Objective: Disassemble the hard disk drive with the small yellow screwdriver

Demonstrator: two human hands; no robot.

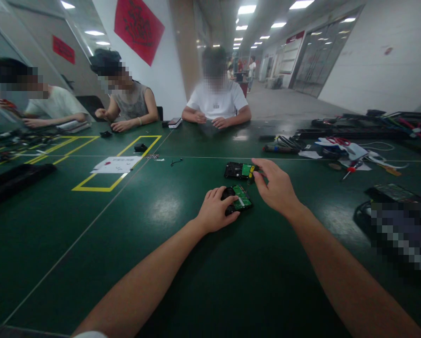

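Observation:
My left hand (216,209) rests on a black hard drive with a green circuit board (241,198), fingers curled over its left side, holding it on the green table (161,244). My right hand (274,187) hovers just right of it, pinching a small screwdriver with a yellow and black handle (252,172). A second hard drive with a green board (237,170) lies a little farther away, just left of the screwdriver.
Three people sit at the far side of the table with their hands on it. Yellow tape marks a box with a paper sheet (117,164) at the left. Tools, cables and a red-handled screwdriver (351,169) lie at the right. A dark tray (13,180) sits far left.

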